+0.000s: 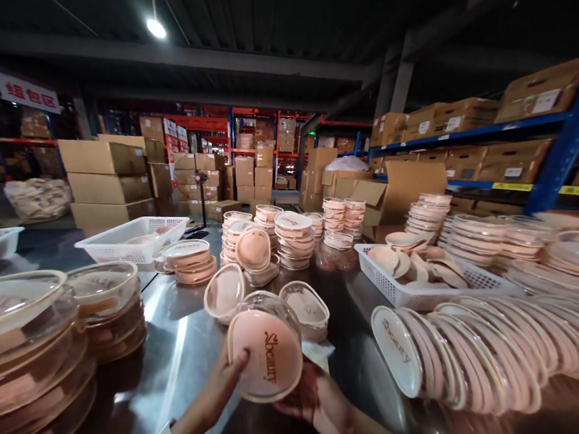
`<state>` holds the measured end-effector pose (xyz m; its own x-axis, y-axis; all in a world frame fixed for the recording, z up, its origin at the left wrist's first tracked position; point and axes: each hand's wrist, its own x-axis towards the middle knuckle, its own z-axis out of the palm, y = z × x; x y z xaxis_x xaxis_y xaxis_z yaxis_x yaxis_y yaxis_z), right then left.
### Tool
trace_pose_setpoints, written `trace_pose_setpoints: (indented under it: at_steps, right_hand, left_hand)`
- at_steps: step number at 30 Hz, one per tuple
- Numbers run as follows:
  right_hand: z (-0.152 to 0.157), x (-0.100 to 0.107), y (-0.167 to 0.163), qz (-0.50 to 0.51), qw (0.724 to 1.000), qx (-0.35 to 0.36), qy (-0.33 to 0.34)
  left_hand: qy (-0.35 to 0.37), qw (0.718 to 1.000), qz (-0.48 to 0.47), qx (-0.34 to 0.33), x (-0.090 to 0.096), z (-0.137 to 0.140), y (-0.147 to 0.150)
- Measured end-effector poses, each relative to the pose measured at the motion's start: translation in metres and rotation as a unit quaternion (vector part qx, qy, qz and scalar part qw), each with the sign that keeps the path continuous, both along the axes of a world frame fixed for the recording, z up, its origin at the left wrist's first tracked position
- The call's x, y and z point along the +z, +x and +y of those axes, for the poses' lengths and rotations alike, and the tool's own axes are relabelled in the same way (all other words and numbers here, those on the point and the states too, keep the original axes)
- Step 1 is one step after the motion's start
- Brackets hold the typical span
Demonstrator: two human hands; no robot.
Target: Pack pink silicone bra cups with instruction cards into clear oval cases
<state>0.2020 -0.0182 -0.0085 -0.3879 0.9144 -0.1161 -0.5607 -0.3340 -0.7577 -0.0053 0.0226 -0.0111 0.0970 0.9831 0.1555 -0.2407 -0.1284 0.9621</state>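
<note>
Between both hands I hold a round clear-sided cosmetic pouch (253,360) over the table, its pink face with "beauty" lettering turned toward me. My left hand (227,379) grips its left edge, thumb on the pink face. My right hand (316,399) is closed at the lower right edge, its fingers partly hidden behind the pouch. Just beyond it lie similar pouches, one upright-tilted pouch (225,292) on the left and another pouch (305,306) on the right. A small pale sheet (320,353) lies near my right hand.
Stacked pouches (31,371) stand at the left, more stacks (294,243) at the back. A long row of leaning pouches (481,356) fills the right. A white basket (385,283) holds pale pieces; another white basket (121,247) stands back left. Cartons (109,181) and shelves are behind.
</note>
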Motion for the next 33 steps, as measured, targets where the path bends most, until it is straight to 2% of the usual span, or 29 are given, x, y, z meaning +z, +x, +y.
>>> trace_pose_setpoints:
  at_steps: [2, 5, 7, 10, 12, 14, 15, 17, 19, 21, 24, 27, 30, 33]
  right_hand:
    - [0.004, -0.005, -0.001, -0.008, 0.999, -0.015, -0.029]
    - [0.009, -0.008, 0.001, -0.021, 0.996, -0.067, -0.051]
    - [0.011, -0.007, 0.005, -0.040, 0.994, -0.093, -0.045]
    - [0.012, -0.001, 0.012, -0.057, 0.991, -0.115, -0.023]
    - [0.013, 0.004, 0.014, -0.057, 0.983, -0.177, -0.010]
    - [0.012, 0.009, 0.014, -0.062, 0.971, -0.229, 0.008]
    - [0.012, 0.011, 0.013, -0.070, 0.971, -0.229, 0.012]
    - [0.011, 0.012, 0.010, -0.097, 0.982, -0.164, 0.006]
    - [0.010, 0.010, 0.007, -0.120, 0.989, -0.089, -0.013]
    - [0.009, 0.006, 0.005, -0.129, 0.991, -0.043, -0.011]
    - [0.008, 0.003, 0.006, -0.144, 0.989, -0.026, 0.025]
    - [0.007, 0.006, 0.008, -0.190, 0.980, -0.021, 0.049]
    - [0.005, 0.010, 0.009, -0.248, 0.966, -0.004, 0.069]
    - [0.008, 0.007, 0.007, -0.264, 0.960, -0.012, 0.091]
  left_hand:
    - [0.004, 0.999, 0.028, -0.042, -0.007, 0.001, 0.000]
    - [0.069, 0.989, 0.088, -0.092, -0.017, 0.004, -0.001]
    - [0.103, 0.983, 0.122, -0.087, -0.022, 0.006, -0.004]
    - [0.116, 0.976, 0.175, -0.060, -0.023, 0.009, -0.012]
    - [0.153, 0.962, 0.223, -0.034, -0.021, 0.009, -0.017]
    - [0.221, 0.937, 0.269, -0.004, -0.015, 0.008, -0.020]
    - [0.257, 0.923, 0.287, 0.015, -0.012, 0.008, -0.021]
    - [0.312, 0.896, 0.310, 0.061, -0.006, 0.007, -0.021]
    - [0.340, 0.881, 0.315, 0.097, 0.000, 0.007, -0.020]
    - [0.363, 0.867, 0.320, 0.117, 0.004, 0.007, -0.020]
    - [0.415, 0.830, 0.347, 0.134, 0.011, 0.006, -0.022]
    - [0.464, 0.788, 0.386, 0.124, 0.020, 0.003, -0.025]
    - [0.487, 0.764, 0.411, 0.104, 0.026, -0.001, -0.026]
    - [0.501, 0.742, 0.434, 0.103, 0.026, -0.003, -0.024]
